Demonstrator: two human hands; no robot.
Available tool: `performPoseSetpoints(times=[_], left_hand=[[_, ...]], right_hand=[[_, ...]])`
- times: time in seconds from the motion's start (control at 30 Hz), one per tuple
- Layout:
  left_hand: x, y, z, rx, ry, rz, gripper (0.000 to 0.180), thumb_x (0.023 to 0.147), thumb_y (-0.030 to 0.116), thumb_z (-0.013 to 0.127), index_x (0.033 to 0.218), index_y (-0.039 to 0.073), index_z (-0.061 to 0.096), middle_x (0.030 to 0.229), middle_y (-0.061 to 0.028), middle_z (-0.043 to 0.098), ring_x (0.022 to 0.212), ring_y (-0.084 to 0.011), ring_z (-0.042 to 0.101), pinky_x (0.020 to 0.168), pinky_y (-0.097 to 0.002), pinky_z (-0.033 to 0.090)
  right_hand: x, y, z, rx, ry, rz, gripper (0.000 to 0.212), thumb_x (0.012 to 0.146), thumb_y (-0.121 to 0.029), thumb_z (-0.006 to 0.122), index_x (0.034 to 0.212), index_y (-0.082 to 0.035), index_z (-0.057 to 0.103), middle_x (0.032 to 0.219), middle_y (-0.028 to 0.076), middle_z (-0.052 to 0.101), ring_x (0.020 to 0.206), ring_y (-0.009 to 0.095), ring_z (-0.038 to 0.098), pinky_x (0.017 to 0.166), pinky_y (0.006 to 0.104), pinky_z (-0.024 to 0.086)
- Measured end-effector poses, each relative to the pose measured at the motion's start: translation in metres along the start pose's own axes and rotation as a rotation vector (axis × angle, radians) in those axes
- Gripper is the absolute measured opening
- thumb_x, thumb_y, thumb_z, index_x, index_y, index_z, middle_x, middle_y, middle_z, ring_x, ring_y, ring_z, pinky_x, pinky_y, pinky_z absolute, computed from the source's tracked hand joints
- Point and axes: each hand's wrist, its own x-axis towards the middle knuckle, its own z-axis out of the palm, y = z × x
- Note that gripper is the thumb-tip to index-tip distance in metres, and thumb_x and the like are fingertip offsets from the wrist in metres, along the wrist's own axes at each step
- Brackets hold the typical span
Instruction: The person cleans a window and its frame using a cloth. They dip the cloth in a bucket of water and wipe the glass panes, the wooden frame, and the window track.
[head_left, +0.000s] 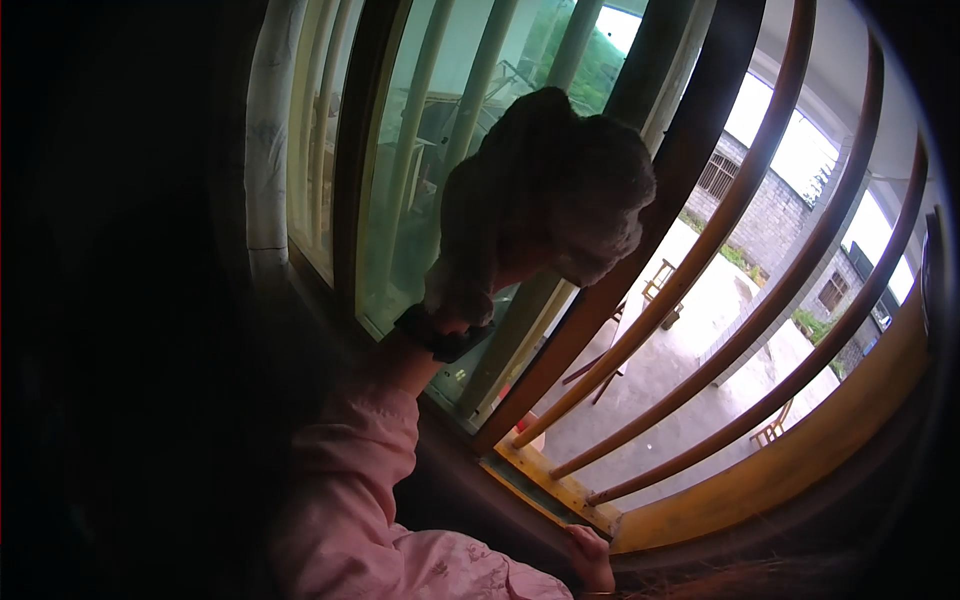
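Observation:
My left arm, in a pink sleeve with a dark band at the wrist, reaches up in front of the window. My left hand (520, 264) is closed on a bunched, dark grey cloth (595, 175). The cloth hides most of the fingers and lies over the window's dark upright frame and glass pane (415, 190); in the shade I cannot tell whether it touches them. Lower right, my right hand (589, 557) curls its fingers over the lower edge of the yellowish wooden window frame (760, 490).
Curved-looking wooden bars (725, 210) cross the open side of the window at right. A pale wall edge (266, 150) borders the window at left. Outside are a paved yard (660, 430), a wooden chair (660, 278) and a brick building (765, 200).

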Motion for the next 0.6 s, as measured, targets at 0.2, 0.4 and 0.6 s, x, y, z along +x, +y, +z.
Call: performPoseSetpoints(times=[0.2,0.4,0.6], left_hand=[[-0.178,-0.017,-0.017,-0.049,-0.053,-0.317,0.022,0.094,0.017,0.050,0.114,0.009,0.051,0.114,-0.0037,0.049,0.105,-0.0192,0.046,0.093,-0.0345,0.039],[-0.266,-0.009,-0.038,-0.012,-0.067,-0.509,0.020,0.094,0.016,0.050,0.113,0.009,0.051,0.112,-0.0029,0.049,0.103,-0.0181,0.046,0.092,-0.0339,0.040],[-0.285,-0.097,-0.022,0.057,-0.104,-0.512,0.019,0.094,0.015,0.051,0.111,0.009,0.051,0.110,-0.0021,0.048,0.101,-0.0170,0.046,0.090,-0.0332,0.041]], right_hand=[[-0.040,0.017,-0.023,-0.048,-0.039,-0.011,0.030,0.086,-0.002,0.060,0.115,0.003,0.061,0.111,0.021,0.063,0.106,0.034,0.059,0.093,0.0375,0.045],[-0.018,-0.044,-0.068,-0.113,-0.172,-0.030,0.028,0.086,-0.001,0.060,0.114,0.002,0.061,0.110,0.020,0.063,0.106,0.033,0.058,0.093,0.0378,0.045],[-0.036,-0.072,-0.081,-0.165,-0.198,0.148,0.026,0.082,-0.002,0.068,0.107,0.002,0.064,0.101,0.018,0.066,0.093,0.031,0.066,0.081,0.0326,0.052]])
